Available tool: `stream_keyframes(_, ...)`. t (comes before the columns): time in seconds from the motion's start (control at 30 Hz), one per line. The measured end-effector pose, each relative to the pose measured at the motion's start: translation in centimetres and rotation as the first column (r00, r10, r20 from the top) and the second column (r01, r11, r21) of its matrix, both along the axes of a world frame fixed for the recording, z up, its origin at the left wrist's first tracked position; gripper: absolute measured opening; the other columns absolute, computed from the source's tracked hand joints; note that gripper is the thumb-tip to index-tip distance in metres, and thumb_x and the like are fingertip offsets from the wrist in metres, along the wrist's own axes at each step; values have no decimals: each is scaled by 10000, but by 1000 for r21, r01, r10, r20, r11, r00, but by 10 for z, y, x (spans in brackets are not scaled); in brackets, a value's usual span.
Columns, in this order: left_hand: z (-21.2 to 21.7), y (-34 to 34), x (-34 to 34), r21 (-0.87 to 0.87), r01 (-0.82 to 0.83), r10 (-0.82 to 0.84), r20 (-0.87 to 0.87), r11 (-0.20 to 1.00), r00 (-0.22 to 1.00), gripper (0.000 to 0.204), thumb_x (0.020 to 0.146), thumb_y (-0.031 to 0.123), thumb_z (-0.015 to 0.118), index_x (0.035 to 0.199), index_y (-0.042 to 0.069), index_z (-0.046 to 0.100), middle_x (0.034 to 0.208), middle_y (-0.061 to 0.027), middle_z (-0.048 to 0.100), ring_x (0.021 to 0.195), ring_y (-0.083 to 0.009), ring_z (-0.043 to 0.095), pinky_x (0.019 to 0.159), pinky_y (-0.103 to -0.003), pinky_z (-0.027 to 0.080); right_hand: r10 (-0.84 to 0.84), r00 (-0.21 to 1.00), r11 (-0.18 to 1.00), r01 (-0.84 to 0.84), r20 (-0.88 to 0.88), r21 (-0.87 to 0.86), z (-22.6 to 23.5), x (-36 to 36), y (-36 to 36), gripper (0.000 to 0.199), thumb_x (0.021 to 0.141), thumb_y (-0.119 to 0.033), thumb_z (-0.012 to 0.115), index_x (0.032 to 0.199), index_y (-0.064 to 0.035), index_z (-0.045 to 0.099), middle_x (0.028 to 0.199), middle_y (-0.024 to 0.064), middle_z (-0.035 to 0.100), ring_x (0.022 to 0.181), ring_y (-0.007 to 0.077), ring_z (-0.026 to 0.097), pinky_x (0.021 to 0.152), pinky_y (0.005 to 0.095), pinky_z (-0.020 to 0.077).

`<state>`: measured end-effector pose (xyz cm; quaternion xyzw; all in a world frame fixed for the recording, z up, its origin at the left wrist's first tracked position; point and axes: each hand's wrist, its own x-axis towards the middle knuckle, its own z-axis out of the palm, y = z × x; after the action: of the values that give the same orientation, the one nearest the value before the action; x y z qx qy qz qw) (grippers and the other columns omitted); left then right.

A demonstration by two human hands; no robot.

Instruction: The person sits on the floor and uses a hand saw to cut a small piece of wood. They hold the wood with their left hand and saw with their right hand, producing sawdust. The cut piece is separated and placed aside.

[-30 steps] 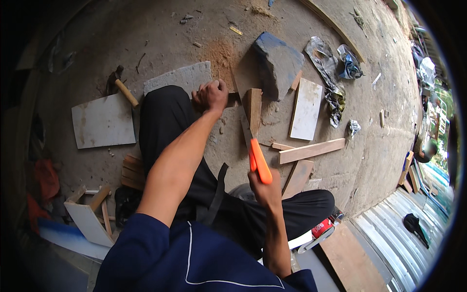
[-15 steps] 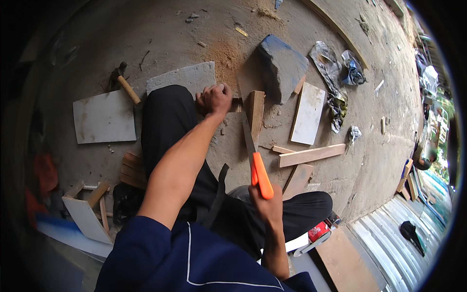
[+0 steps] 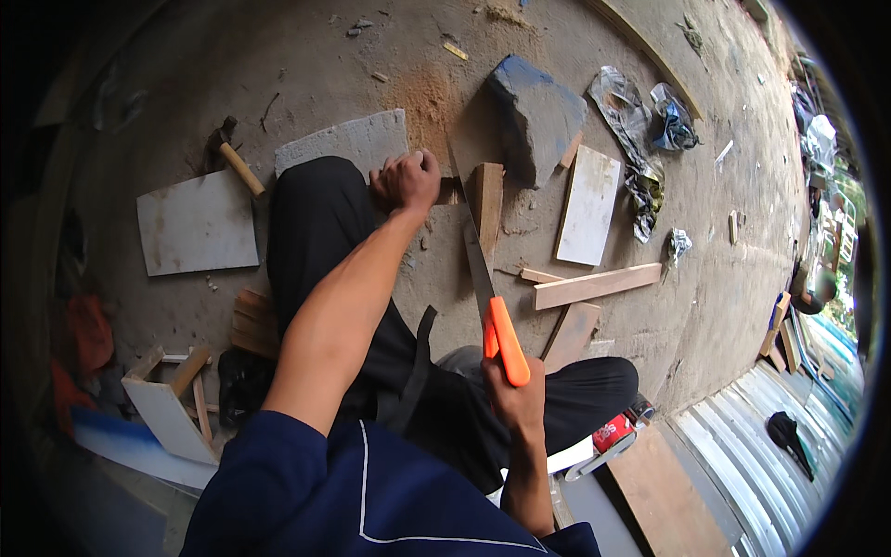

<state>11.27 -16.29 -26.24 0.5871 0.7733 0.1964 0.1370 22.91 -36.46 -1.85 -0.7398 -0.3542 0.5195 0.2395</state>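
My right hand is wrapped round the orange handle of a handsaw, whose thin blade points away from me. The blade lies across a short brown piece of wood, just left of a thicker wooden block. My left hand is closed on the left end of the brown piece, beside my raised knee. Its fingers hide most of that end. Beyond it lies a grey slab, with orange-brown sawdust on the ground behind.
A blue-grey stone block stands ahead. To the right lie a white board, a wooden strip and crumpled plastic. On the left, a hammer rests on a white panel, with a small wooden frame nearer me.
The saw and my right hand have drawn slightly back toward me and a little right. My left hand keeps its hold, and the view has shifted slightly.
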Motion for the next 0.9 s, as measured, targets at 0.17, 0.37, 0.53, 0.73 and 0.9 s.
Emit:
stream_keyframes(0.17,-12,14,-1,7,22,-22,-52,1000,998,297,835,285,525,608,119,618,731,-40,662,808,-245,604,760,-436,359,-23,1000,999,22,-15,-44,-68,6,37,254,790,-163,600,679,49,517,515,130,460,472,171,449,491,350,377)
stream_keyframes(0.37,-30,21,-2,-15,-2,1,-55,1000,998,293,835,287,523,612,124,621,724,-39,659,787,-251,598,754,-426,355,73,994,997,-73,76,-3,-84,-7,70,247,782,-155,607,682,53,520,516,163,463,460,184,456,491,358,384)
stream_keyframes(0.53,-19,19,10,11,6,-5,-30,1000,1000,283,830,282,528,606,133,616,718,-29,658,765,-247,595,759,-425,339,16,1000,990,-18,16,141,-51,12,-1,210,769,-125,613,675,39,525,536,180,476,467,242,497,493,362,390)
stream_keyframes(0.73,-14,16,39,4,3,-3,-34,1000,999,296,829,306,519,609,134,619,729,-36,660,765,-263,605,719,-439,353,-46,999,995,47,-10,93,-120,27,67,230,784,-131,610,657,35,512,523,138,468,470,184,463,487,341,377)
stream_keyframes(0.9,-35,27,36,41,1,1,-37,999,999,308,831,312,516,606,129,619,718,-55,655,753,-276,608,694,-445,359,9,999,997,-5,-40,79,-80,40,14,227,791,-130,606,662,36,520,527,104,474,492,146,457,503,321,390)
